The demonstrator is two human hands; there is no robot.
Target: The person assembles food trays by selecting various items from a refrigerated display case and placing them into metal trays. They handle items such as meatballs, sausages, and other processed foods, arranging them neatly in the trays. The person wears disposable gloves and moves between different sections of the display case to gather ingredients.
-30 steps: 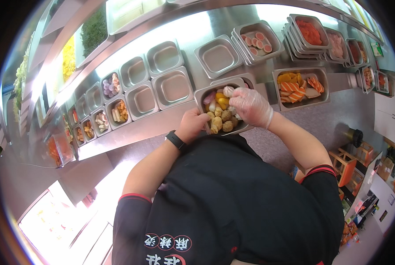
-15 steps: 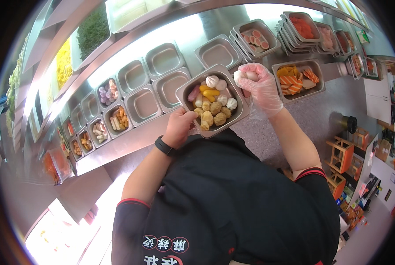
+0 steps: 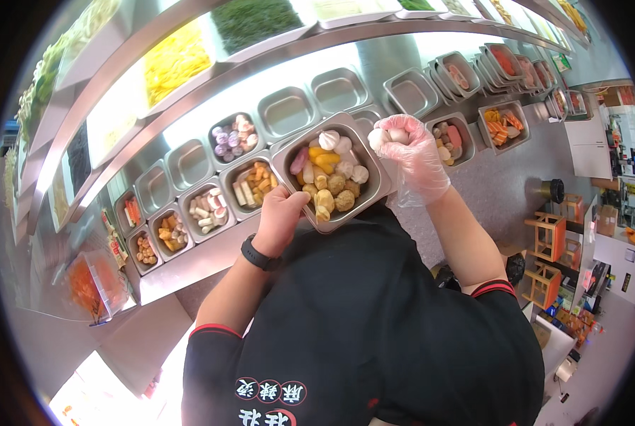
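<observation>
My left hand [image 3: 278, 221], bare with a black band on the wrist, grips the near-left rim of a steel pan [image 3: 376, 183], thumb over the edge. Inside lie white swirled balls [image 3: 328, 139], yellow pieces [image 3: 321, 157], a pink-purple piece and brown-tan balls [image 3: 344, 200]. The pan tilts slightly in front of my chest. A clear plastic glove covers my right hand [image 3: 425, 162], closed around white balls [image 3: 388, 137] just right of the pan. The glove partly hides another pan of mixed balls [image 3: 448, 142] behind it.
Steel pans line the counter, several bare inside, like one upper pan [image 3: 287, 113]; another holds purple and pale balls [image 3: 233, 138]. Stacked pans [image 3: 459, 74] and a pan of orange slices [image 3: 503, 124] stand right. A shelf edge [image 3: 260, 58] with vegetable trays runs above. Wooden stools [image 3: 544, 231] stand at right.
The counter pans have shifted rightward or nearer in view, and more shelf trays show above. Both hands keep their hold; the held pan sits slightly further left in the picture.
</observation>
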